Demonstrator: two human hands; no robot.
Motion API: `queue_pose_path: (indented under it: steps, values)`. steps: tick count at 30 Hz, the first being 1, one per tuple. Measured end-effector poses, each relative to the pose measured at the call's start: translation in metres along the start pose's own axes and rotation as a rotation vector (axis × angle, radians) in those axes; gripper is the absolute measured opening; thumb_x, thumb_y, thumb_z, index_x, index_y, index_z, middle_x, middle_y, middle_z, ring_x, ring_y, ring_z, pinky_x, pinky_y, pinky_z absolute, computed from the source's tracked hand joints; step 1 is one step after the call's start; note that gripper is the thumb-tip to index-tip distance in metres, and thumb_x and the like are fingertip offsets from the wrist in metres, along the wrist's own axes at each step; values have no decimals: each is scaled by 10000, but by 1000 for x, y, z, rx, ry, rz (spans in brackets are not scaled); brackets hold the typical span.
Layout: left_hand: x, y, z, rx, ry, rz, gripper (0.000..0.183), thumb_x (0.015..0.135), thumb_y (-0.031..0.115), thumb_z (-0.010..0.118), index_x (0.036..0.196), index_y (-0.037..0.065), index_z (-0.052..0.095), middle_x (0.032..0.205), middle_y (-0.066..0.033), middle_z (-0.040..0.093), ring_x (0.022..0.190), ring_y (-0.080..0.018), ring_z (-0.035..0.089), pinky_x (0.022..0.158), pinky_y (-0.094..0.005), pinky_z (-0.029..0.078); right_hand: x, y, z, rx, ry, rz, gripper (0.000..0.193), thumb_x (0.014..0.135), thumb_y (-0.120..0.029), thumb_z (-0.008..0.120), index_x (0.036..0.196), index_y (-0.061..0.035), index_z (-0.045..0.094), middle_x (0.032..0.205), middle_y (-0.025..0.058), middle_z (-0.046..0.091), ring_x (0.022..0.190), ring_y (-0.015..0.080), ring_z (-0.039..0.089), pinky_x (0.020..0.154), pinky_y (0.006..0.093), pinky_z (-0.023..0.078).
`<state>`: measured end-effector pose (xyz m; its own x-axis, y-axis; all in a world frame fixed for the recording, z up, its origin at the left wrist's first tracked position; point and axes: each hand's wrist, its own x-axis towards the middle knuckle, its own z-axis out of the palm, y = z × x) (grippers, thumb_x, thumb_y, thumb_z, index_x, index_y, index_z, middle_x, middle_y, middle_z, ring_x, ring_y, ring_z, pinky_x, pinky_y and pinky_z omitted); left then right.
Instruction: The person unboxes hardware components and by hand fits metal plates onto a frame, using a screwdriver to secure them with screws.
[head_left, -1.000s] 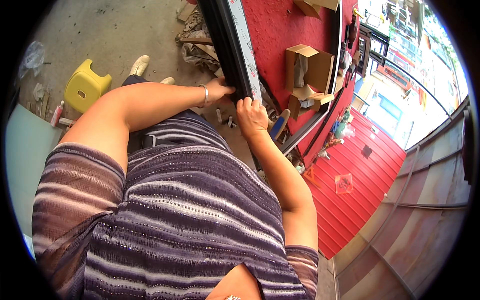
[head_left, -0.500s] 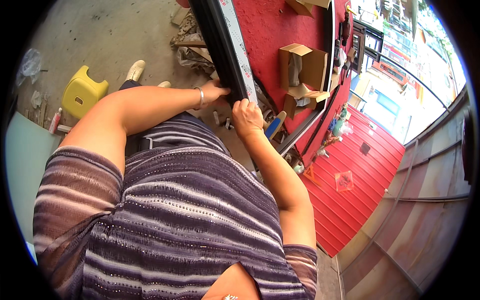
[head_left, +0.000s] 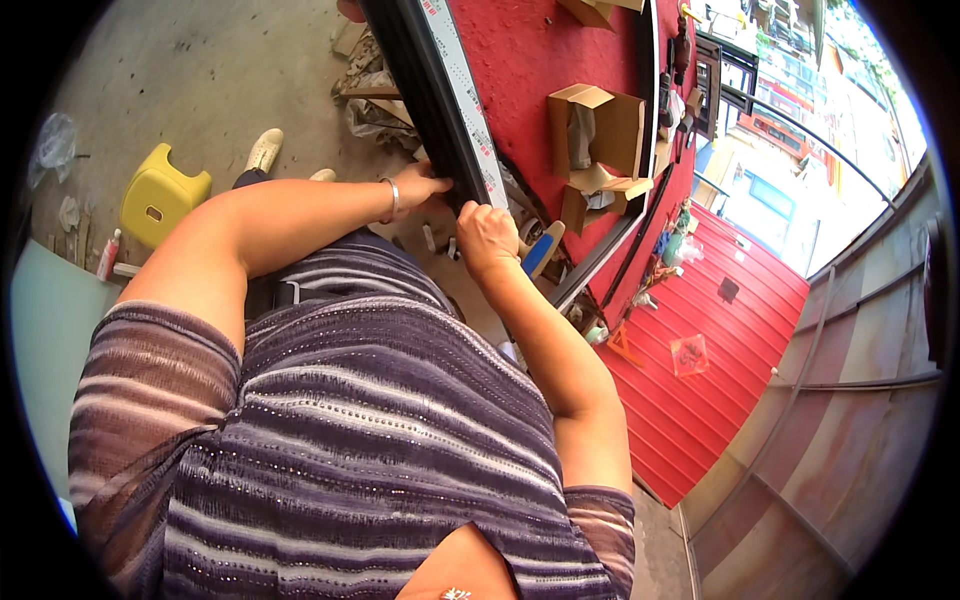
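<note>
Whole view has slid a bit to the left: concrete floor, red-covered surface and red ribbed panel all shift together, so I read it as my head turning. The long black profile slides with them, its far end out of view past the top edge, its near end in front of my waist, lying along the left side of the red-covered surface; can't tell what bears it. My hold looks the same as a second ago, so I'd say no new step shows, just steadying. Yellow stool stands off to my left, open carton right of the profile. Hands near each other, not touching. Right hand is curled closed over the profile's near end, by the end of its pale printed strip; thumb hidden. Left hand reaches the profile's left side, fingers half bent, tips lost against the black; can't tell whether it grips or only rests. Silver bangle on that wrist.
</note>
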<state>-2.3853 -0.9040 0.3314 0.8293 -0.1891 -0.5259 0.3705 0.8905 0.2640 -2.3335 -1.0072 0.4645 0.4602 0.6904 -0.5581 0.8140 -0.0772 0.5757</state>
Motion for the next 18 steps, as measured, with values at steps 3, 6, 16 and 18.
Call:
queue_pose_path:
  steps: [3,6,16,18]
  values:
    - [-1,1,-1,-14,-19,-14,416,927,108,593,1317,103,446,1155,-100,613,995,-240,648,809,-374,570,-1,2,-6,74,167,21,50,809,-147,574,769,-119,564,751,75,620,680,243,663,600,332,537]
    - [-2,1,0,-28,-19,-5,419,928,103,591,1318,108,440,1152,-97,614,985,-241,651,803,-372,573,-1,5,-4,103,166,-50,57,817,-138,563,764,-120,558,740,77,620,666,244,665,595,335,535]
    - [-4,0,2,-68,0,22,391,910,109,608,1276,68,477,1143,-102,606,985,-242,637,758,-367,575,-3,8,-6,111,183,-13,66,812,-151,567,757,-119,548,717,73,598,673,235,666,577,317,527]
    - [-5,1,3,-72,-12,21,387,911,110,608,1275,74,480,1146,-103,607,989,-242,637,762,-370,574,-4,9,0,120,203,-29,74,811,-155,569,751,-119,546,707,74,599,675,235,666,573,316,524]
